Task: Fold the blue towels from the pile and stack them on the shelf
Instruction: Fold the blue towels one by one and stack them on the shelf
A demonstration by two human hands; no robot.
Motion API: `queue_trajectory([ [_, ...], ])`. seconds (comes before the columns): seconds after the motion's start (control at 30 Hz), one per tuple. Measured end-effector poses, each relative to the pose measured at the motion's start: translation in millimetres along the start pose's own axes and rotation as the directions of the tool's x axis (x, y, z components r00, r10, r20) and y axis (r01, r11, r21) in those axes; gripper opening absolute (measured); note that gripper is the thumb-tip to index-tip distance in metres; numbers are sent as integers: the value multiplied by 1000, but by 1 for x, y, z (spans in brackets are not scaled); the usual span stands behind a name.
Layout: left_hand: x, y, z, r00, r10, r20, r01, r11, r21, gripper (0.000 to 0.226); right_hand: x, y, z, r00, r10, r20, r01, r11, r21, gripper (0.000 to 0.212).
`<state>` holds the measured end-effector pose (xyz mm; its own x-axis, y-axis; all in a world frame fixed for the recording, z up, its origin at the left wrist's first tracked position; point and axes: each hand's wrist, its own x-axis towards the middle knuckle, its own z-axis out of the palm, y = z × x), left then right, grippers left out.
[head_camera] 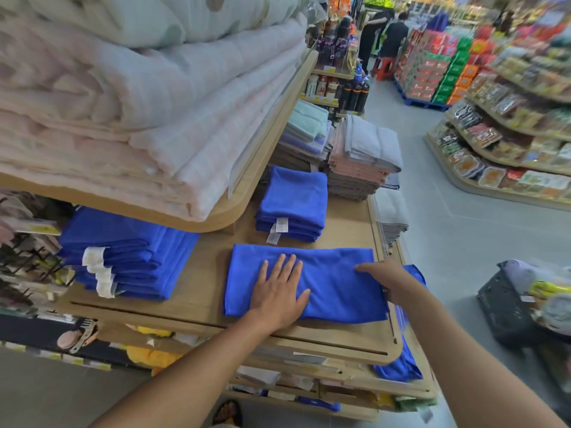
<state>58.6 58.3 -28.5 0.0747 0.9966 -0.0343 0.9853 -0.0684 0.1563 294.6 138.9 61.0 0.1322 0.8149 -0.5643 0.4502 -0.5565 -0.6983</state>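
Wooden shelf (204, 291) carries a soft blue towel (336, 282) folded into a long rectangle; left hand (279, 291) presses it flat, fingers (282, 267) straight, right hand (386, 279) grips its end.

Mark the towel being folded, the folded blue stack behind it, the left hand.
towel being folded (340, 291), head view, bare top face.
folded blue stack (295, 193), head view, top towel's centre.
left hand (278, 299), head view, back of hand.
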Motion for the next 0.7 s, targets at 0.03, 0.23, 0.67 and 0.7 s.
queue_trajectory([
  [0.03, 1, 1, 0, 1000, 0, 3, 0, 1000, 1, 76, -5, 0, -5, 999, 6, 33, -9, 997, 76, 43],
  [0.23, 8, 6, 1, 1000, -1, 19, 1, 1000, 7, 74, -36, -36, -9, 979, -192, 67, 181, 973, 143, 29],
  [0.67, -27, -61, -48, 913, -280, -297, -6, 719, -695, 32, -59, -106, 89, 898, -421, 128, 434, 896, -97, 22],
  [0.7, -32, -69, -48, 900, -370, -230, 54, 618, -784, 30, -59, -110, 98, 891, -434, 135, 450, 885, -119, 23],
])
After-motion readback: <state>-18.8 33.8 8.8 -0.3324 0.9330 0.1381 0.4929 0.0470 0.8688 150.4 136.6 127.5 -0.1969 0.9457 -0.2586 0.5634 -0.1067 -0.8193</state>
